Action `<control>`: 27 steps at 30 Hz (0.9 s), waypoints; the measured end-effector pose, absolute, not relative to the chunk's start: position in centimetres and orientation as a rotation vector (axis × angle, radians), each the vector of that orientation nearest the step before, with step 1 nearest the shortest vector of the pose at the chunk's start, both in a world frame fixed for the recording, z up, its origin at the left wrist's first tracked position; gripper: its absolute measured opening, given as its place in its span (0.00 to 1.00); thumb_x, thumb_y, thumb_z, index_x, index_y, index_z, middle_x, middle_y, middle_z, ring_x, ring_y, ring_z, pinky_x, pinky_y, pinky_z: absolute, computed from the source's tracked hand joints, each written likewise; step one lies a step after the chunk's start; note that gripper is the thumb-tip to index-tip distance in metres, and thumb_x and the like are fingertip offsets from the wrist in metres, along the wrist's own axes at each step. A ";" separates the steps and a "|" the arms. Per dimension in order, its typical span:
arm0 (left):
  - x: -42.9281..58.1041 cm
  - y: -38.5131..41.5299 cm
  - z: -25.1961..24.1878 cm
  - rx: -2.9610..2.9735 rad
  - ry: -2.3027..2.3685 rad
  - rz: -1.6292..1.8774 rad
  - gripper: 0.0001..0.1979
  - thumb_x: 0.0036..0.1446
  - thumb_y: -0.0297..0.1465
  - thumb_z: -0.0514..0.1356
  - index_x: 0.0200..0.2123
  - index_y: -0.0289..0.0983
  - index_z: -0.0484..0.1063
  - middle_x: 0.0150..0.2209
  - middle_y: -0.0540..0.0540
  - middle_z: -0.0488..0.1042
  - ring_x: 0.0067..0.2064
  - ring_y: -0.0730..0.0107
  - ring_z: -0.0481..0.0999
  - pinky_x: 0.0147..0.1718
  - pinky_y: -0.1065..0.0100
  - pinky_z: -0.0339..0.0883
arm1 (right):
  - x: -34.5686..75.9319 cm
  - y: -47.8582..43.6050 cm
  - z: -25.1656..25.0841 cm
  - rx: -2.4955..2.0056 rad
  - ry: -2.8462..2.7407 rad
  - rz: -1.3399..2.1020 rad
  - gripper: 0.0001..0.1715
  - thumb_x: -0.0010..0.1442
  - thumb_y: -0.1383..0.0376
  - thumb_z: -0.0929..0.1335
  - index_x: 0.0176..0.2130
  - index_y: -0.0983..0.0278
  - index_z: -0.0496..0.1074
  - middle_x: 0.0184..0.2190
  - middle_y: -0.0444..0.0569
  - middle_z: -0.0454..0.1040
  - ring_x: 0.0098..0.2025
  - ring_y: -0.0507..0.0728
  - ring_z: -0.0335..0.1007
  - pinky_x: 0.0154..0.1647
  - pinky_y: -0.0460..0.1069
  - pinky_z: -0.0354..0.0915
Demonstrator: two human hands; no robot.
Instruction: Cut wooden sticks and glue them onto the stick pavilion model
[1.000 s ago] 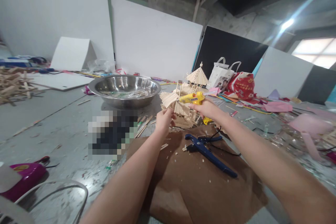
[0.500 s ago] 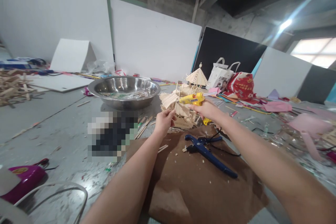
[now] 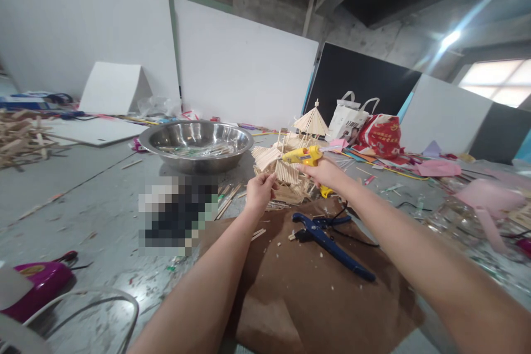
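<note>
A small pagoda-like model of thin wooden sticks [image 3: 312, 123] stands in the middle, with a pointed roof at the top and slatted lower roofs. My right hand [image 3: 327, 173] is closed around the handle of a yellow hot glue gun [image 3: 302, 155]. The gun's nozzle points left, close to the slats of the lower roof; whether it touches them I cannot tell. At the front left of the model, my left hand [image 3: 260, 192] has its thumb and fingers pinched together. Anything between those fingertips is too small or hidden to make out.
Blue-handled cutters [image 3: 332, 246] lie on a brown sheet [image 3: 315, 310] before the model. A steel basin [image 3: 197, 163] holding sticks and plastic stands left. Loose sticks [image 3: 228, 202] lie nearby. Bags [image 3: 379, 135] stand behind right; a purple appliance [image 3: 43, 287] lies front left.
The glue gun's nozzle has shifted very slightly left along the model. My left hand stays pinched in nearly the same place.
</note>
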State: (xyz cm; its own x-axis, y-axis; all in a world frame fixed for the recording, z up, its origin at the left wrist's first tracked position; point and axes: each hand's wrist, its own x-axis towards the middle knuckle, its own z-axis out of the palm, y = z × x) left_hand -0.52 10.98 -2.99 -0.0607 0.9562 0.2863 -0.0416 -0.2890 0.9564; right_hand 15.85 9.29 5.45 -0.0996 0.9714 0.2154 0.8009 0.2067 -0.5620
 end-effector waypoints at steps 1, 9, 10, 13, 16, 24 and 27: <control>-0.5 11.0 -3.0 1.356 1.055 1.488 0.14 0.44 0.40 0.54 0.19 0.34 0.64 0.15 0.52 0.67 0.11 0.81 0.60 0.10 0.76 0.51 | 15.8 9.4 5.4 -1.638 -1.948 0.408 0.21 0.48 0.50 0.61 0.29 0.65 0.66 0.19 0.43 0.68 0.10 0.45 0.55 0.12 0.42 0.55; -0.7 10.6 -2.6 1.300 1.048 1.449 0.16 0.43 0.42 0.54 0.19 0.34 0.65 0.15 0.52 0.66 0.11 0.81 0.60 0.11 0.77 0.51 | 16.0 8.1 6.3 -1.602 -1.891 0.321 0.21 0.48 0.49 0.61 0.25 0.65 0.66 0.14 0.41 0.65 0.11 0.46 0.57 0.15 0.43 0.57; -0.8 10.5 -2.6 1.288 1.046 1.447 0.17 0.44 0.43 0.53 0.20 0.34 0.65 0.14 0.51 0.66 0.11 0.81 0.60 0.10 0.76 0.51 | 16.4 7.6 6.5 -1.608 -1.866 0.300 0.22 0.48 0.49 0.61 0.24 0.65 0.66 0.11 0.40 0.62 0.12 0.47 0.58 0.17 0.43 0.58; -1.0 10.4 -2.7 1.265 1.063 1.454 0.22 0.46 0.47 0.48 0.21 0.33 0.66 0.14 0.50 0.66 0.10 0.80 0.59 0.10 0.75 0.51 | 18.4 6.3 6.6 -1.648 -1.692 0.257 0.24 0.46 0.47 0.61 0.23 0.65 0.67 0.09 0.40 0.61 0.13 0.48 0.59 0.18 0.44 0.58; -1.1 10.3 -2.7 1.301 1.092 1.474 0.24 0.47 0.48 0.46 0.20 0.33 0.65 0.13 0.50 0.65 0.10 0.79 0.59 0.10 0.75 0.51 | 21.2 5.2 5.8 -1.602 -1.438 0.324 0.23 0.41 0.48 0.65 0.29 0.65 0.67 0.14 0.41 0.65 0.15 0.48 0.60 0.15 0.43 0.57; -1.9 9.9 -1.1 1.586 1.442 1.344 0.17 0.48 0.40 0.46 0.16 0.36 0.63 0.11 0.52 0.63 0.11 0.79 0.58 0.13 0.76 0.50 | 27.6 4.4 0.2 -1.289 -0.800 1.031 0.17 0.48 0.51 0.63 0.27 0.63 0.64 0.17 0.43 0.68 0.12 0.46 0.57 0.13 0.44 0.60; -3.1 9.4 -0.2 1.692 1.535 1.187 0.13 0.42 0.36 0.53 0.11 0.36 0.64 0.09 0.52 0.63 0.10 0.79 0.56 0.13 0.75 0.48 | 28.6 4.3 -1.6 -1.242 -0.693 1.181 0.13 0.53 0.57 0.60 0.26 0.63 0.64 0.19 0.44 0.69 0.12 0.46 0.57 0.14 0.43 0.60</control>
